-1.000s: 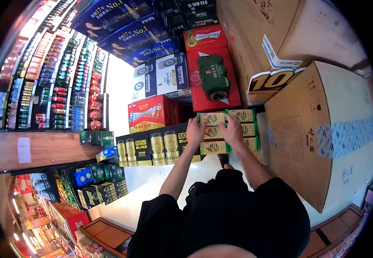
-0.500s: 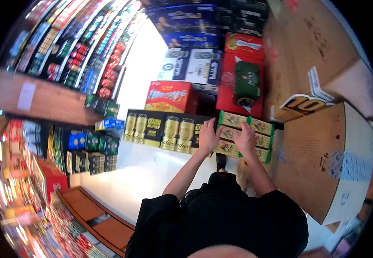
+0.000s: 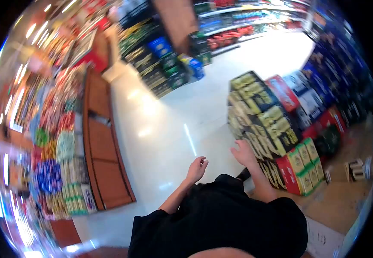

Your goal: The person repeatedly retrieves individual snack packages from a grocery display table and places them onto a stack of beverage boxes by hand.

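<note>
Both hands are in front of the body, away from the goods. My left hand hangs over the pale floor with its fingers loosely curled, and whether anything is in it is hard to make out. My right hand has its thumb and fingers apart and holds nothing; it is nearest the stack of black and gold beer packs. To the right of that hand, several green and cream packets lie on top of a red box at the near end of the stack.
A wooden-sided display heaped with packaged goods runs along the left. Dark drink cartons and a blue pack stand beyond the pale floor. Blue cartons and a brown cardboard box are on the right.
The view has swung left, so the stack now appears at the right. Both hands have come off the green and cream packets and drawn apart from them.
</note>
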A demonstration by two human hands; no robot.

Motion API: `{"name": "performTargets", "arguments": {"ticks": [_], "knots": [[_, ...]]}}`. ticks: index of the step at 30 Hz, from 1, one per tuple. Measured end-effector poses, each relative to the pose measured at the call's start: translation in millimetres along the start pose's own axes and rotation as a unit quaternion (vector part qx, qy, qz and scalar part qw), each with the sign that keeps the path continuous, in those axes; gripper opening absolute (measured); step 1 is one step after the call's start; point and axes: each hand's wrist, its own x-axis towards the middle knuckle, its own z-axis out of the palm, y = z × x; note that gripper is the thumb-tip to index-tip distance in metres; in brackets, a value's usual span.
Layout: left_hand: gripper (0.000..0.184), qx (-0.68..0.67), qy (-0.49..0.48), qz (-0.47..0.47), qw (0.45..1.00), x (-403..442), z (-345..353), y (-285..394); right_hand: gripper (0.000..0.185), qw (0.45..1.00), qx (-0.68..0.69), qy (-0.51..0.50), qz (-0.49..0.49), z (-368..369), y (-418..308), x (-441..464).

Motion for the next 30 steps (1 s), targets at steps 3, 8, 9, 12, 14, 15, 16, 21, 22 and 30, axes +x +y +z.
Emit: {"name": "performTargets", "arguments": {"ticks": [3, 8, 9, 12, 14, 15, 16, 21, 22, 30], "knots": [[0.032, -0.038, 0.092, -0.061, 0.993, -58.5, -54.9, -50.0, 0.045, 0.981, -0.024, -0.154, -0.111, 100.9, -75.5, -5.5], [0.025, -0.168, 0.258, -0.109, 0.945, -139.5, -102.2, -117.5, 0.043, 0.810, -0.142, -0.469, -0.321, 203.0, -224.3, -44.3], [0.023, -0.178, 0.287, -0.124, 0.933, -155.9, -112.9, -126.7, 0.042, 0.784, -0.154, -0.496, -0.341, 226.7, -240.9, -53.3], [0.017, -0.210, 0.376, -0.153, 0.890, -201.5, -130.6, -149.5, 0.041, 0.709, -0.180, -0.545, -0.411, 271.5, -284.1, -75.8], [0.016, -0.212, 0.416, -0.194, 0.863, -227.2, -140.5, -160.7, 0.040, 0.664, -0.173, -0.575, -0.445, 300.7, -305.7, -86.0], [0.016, -0.213, 0.432, -0.214, 0.850, -238.0, -145.4, -165.9, 0.038, 0.643, -0.161, -0.595, -0.454, 318.0, -313.0, -90.7], [0.016, -0.222, 0.452, -0.226, 0.834, -246.2, -148.1, -173.1, 0.037, 0.624, -0.148, -0.615, -0.460, 332.9, -323.0, -96.0], [0.017, -0.233, 0.518, -0.265, 0.779, -277.6, -184.4, -218.2, 0.032, 0.547, -0.162, -0.681, -0.458, 401.7, -395.4, -120.7], [0.019, -0.249, 0.498, -0.295, 0.776, -284.4, -200.2, -227.4, 0.032, 0.536, -0.177, -0.685, -0.461, 426.2, -401.8, -124.4], [0.022, -0.152, 0.488, -0.387, 0.767, -329.8, -324.8, -353.2, 0.032, 0.461, -0.215, -0.681, -0.527, 569.2, -547.8, -140.2]]}}
